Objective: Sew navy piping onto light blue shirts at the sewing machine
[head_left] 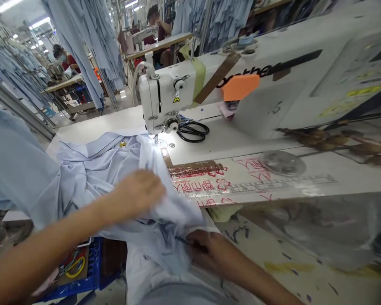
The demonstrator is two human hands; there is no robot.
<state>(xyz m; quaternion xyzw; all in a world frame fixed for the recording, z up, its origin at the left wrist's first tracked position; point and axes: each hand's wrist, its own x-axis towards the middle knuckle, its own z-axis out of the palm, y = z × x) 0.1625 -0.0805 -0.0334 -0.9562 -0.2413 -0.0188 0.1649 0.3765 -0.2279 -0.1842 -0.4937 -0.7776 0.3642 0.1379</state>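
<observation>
The pale blue cloth (92, 159) lies on the desk (216, 148) under the left hand (139, 192), its long spread running roughly from 10 to 4 o'clock and spilling over the near edge. From that hand, the needle area (155, 140) sits between 12 and 1 o'clock, with cloth right beside it; the left hand is the nearer. Its fingers are bent over the cloth, but blur leaves me unable to tell whether they pinch it. At its 4 o'clock, the right hand (203, 248) has curled fingers at the cloth's lower edge; their closure can't be told either.

Around the view's centre: a blue crate (97, 275) at 7 to 8 o'clock, hanging garments (79, 38) at 10, a co-worker (154, 25) near 11, black-handled scissors (193, 132) near 12, and the sewing machine (165, 93) stretching toward 2.
</observation>
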